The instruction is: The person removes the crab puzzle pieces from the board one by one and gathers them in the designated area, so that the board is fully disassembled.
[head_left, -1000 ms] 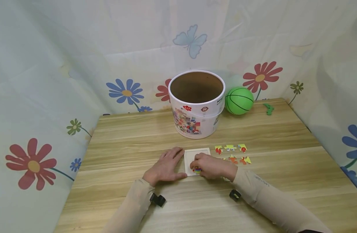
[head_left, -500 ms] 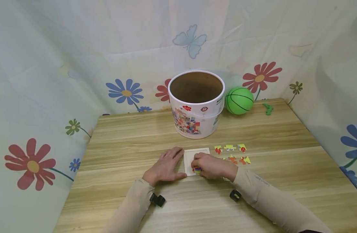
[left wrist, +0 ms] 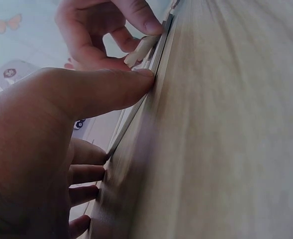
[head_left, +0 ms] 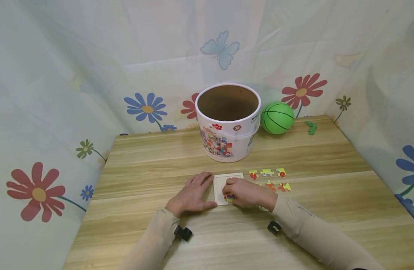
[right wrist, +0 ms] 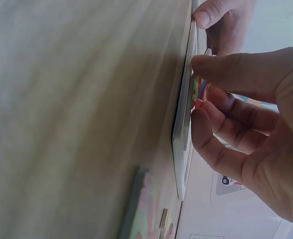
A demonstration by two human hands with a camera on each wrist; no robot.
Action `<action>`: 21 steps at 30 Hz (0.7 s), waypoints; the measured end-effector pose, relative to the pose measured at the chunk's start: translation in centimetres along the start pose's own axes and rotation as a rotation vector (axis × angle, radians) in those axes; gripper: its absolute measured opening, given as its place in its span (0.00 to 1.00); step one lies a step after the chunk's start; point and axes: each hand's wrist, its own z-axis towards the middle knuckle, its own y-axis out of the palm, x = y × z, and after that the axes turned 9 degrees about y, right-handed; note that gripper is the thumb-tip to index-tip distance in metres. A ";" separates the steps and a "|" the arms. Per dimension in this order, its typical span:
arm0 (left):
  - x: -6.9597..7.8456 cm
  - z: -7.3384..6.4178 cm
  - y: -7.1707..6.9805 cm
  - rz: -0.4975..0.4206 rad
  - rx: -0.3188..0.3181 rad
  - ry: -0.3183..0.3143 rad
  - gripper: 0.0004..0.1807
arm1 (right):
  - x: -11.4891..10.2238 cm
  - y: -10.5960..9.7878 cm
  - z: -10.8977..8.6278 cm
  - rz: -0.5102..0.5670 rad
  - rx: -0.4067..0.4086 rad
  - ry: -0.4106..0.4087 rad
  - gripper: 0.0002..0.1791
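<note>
A small square puzzle tray (head_left: pixel 220 183) with a raised rim lies flat on the table in the head view. My left hand (head_left: pixel 191 194) rests along its left side, fingers spread; the thumb (left wrist: pixel 111 85) touches the rim in the left wrist view. Over the tray's lower right part, my right hand (head_left: pixel 248 192) pinches a rainbow-striped puzzle piece (head_left: pixel 230 198) between thumb and fingers. That puzzle piece (right wrist: pixel 201 90) stands tilted at the tray in the right wrist view. My fingers hide part of it, so I cannot tell how it sits in the recess.
Loose yellow and red puzzle pieces (head_left: pixel 267 172) lie in rows right of the tray; my right forearm partly covers some. Behind stands a white bucket (head_left: pixel 227 146) with a handle. A green ball (head_left: pixel 278 118) and a small green toy part (head_left: pixel 311 128) sit at the back right.
My right fingers and the rainbow puzzle piece have shifted very slightly right within the tray. The left hand has stayed in place.
</note>
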 end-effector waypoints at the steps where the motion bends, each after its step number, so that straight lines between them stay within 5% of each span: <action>1: 0.0 0.0 0.0 0.001 0.000 0.000 0.53 | 0.0 0.0 0.0 0.006 -0.005 0.006 0.17; 10: 0.0 0.1 0.2 0.009 -0.024 -0.019 0.54 | 0.2 -0.2 -0.1 0.069 -0.064 0.094 0.17; 21: -0.1 0.1 0.3 0.020 -0.002 -0.007 0.53 | 0.2 -0.4 -0.2 0.064 -0.047 0.102 0.17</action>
